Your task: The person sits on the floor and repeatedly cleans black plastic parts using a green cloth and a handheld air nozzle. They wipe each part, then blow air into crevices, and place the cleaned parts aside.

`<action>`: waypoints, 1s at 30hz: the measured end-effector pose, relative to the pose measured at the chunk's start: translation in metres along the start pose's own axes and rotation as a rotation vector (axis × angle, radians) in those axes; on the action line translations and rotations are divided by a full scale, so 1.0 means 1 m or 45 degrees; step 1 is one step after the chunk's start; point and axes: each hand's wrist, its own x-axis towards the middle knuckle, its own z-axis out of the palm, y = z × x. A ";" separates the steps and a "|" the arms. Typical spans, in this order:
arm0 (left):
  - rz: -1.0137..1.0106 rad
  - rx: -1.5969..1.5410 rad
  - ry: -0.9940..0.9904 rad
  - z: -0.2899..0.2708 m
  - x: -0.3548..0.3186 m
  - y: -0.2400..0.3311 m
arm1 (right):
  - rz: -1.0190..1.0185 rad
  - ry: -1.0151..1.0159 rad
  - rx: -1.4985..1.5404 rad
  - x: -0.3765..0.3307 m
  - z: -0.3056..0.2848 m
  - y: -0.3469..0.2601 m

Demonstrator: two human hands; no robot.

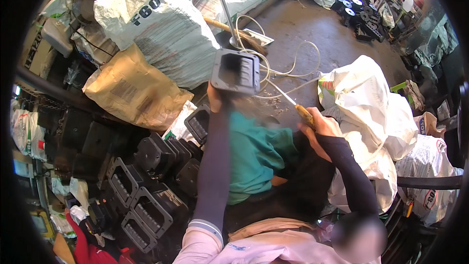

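A dark plastic box (pixel 237 71) is held up by the left hand (pixel 214 99), gripped at its near left edge, ahead of the green cloth (pixel 254 156). Its framed opening is turned up toward the head camera, with ribs seen inside; its long axis cannot be told from this angle. A yellow-handled tool (pixel 305 114) is gripped in the closed right hand (pixel 322 127), its length slanting forward and left, the thin shaft aimed toward the box's right side; whether they touch cannot be told. The box is flanked on the left by a brown paper bag (pixel 137 88), the right hand by a white sack (pixel 361 107). Between these, grey floor (pixel 337 44) stretches ahead, crossed by a looped cord (pixel 319 58).
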 end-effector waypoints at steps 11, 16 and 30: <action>0.239 0.361 -0.179 0.030 -0.028 0.001 | -0.133 0.107 -0.134 -0.001 0.024 0.003; 0.126 0.563 0.015 0.022 -0.038 -0.009 | -0.170 0.133 -0.136 0.005 0.032 0.002; -0.316 0.003 -0.193 0.059 -0.075 -0.006 | -0.068 0.189 -0.223 0.020 0.043 -0.008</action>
